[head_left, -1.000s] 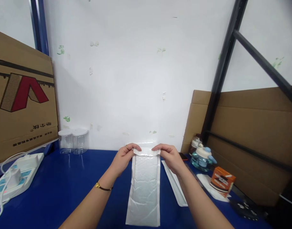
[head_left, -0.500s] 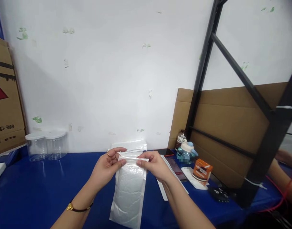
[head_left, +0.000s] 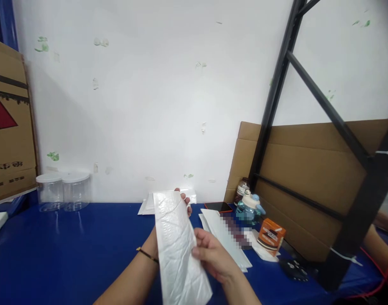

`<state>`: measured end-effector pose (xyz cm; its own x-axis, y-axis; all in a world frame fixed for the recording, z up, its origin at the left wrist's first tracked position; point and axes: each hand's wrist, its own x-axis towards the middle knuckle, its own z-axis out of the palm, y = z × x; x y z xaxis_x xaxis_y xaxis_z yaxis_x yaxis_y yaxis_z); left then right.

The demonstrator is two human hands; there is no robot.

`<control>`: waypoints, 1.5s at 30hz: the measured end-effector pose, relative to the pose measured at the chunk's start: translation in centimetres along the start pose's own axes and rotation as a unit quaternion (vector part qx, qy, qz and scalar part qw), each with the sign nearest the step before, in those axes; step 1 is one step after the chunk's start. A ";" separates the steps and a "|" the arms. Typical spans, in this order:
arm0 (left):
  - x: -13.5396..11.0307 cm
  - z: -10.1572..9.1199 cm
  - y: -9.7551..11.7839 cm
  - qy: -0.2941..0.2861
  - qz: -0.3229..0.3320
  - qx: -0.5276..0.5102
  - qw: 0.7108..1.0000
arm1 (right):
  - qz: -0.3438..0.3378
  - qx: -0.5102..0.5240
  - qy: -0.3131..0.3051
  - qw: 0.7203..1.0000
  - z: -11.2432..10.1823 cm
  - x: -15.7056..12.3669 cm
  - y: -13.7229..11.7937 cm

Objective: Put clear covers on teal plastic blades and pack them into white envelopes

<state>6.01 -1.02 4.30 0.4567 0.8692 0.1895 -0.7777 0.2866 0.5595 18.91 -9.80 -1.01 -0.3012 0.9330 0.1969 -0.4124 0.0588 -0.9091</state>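
A long white bubble mailer (head_left: 177, 241) is held upright and tilted over the blue table (head_left: 70, 250). My left hand (head_left: 184, 202) is behind its top end, fingertips curled over the edge, gripping it. My right hand (head_left: 213, 256) pinches the mailer's right edge near the middle. A dark bracelet sits on my left wrist. More white mailers (head_left: 227, 241) lie flat on the table just right of my hands, and a small stack (head_left: 149, 205) lies at the wall.
Two clear lidded jars (head_left: 63, 190) stand at the back left beside a cardboard box (head_left: 9, 127). A phone (head_left: 218, 206), a blue-capped bottle (head_left: 249, 209), an orange box (head_left: 270, 241) and cardboard sheets sit right. A black rack frame (head_left: 349, 212) stands there; another person's arm shows far right.
Both hands were pinching the mailer's top flap as it lay on the table. Now the mailer is lifted and tilted, with my right hand lower on its edge. The camera turned right.
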 end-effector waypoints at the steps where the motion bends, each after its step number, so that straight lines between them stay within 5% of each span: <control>1: 0.6 -0.1 -0.7 0.013 -0.027 0.006 1.000 | -0.011 -0.009 0.045 0.999 -1.0 -0.4 -0.7; 4: 1.6 -0.8 -3.2 0.070 -0.129 0.033 0.989 | -0.026 -0.051 0.176 0.983 -5.2 -1.8 -3.2; 8: 1.4 -1.6 -7.4 0.146 -0.176 0.066 0.971 | 0.005 -0.129 0.322 0.938 -11.9 -3.6 -4.2; 12: 0.6 -1.9 -11.1 0.136 -0.202 0.178 0.953 | 0.070 -0.382 0.328 0.861 -16.4 -4.5 -2.0; 15: 0.5 -1.9 -12.9 0.130 -0.196 0.203 0.951 | 0.056 -0.533 0.329 0.778 -17.1 -4.6 -0.7; 17: 0.8 -2.2 -13.6 0.137 -0.187 0.215 0.949 | 0.059 -0.556 0.331 0.760 -16.6 -4.6 -0.3; 25: 1.6 -3.0 -13.5 0.116 -0.179 0.365 0.906 | 0.035 -0.436 0.332 0.836 -14.3 -4.7 0.2; 31: 1.3 -3.6 -12.8 0.114 -0.108 0.347 0.925 | 0.022 -0.338 0.278 0.899 -10.4 -3.7 2.3; 34: 0.7 -5.5 -9.8 0.139 -0.085 0.365 0.916 | -0.013 -0.280 0.221 0.934 -6.7 -2.6 2.7; 38: -1.5 -8.9 -0.4 0.104 -0.122 0.322 0.933 | 0.029 -0.237 0.172 0.956 -3.8 -1.3 2.2; 42: -4.0 -13.2 10.3 0.176 -0.129 0.367 0.904 | 0.042 -0.287 0.163 0.943 -4.5 -0.3 2.5; 45: -4.9 -16.4 15.3 0.269 -0.130 0.459 0.837 | 0.047 -0.301 0.157 0.940 -5.8 0.3 3.3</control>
<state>-15.21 5.72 -1.30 0.1060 0.9516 -0.2883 0.0902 0.2796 0.9559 22.43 -7.24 -6.02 -0.0055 0.9973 0.0726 0.1920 0.0723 -0.9787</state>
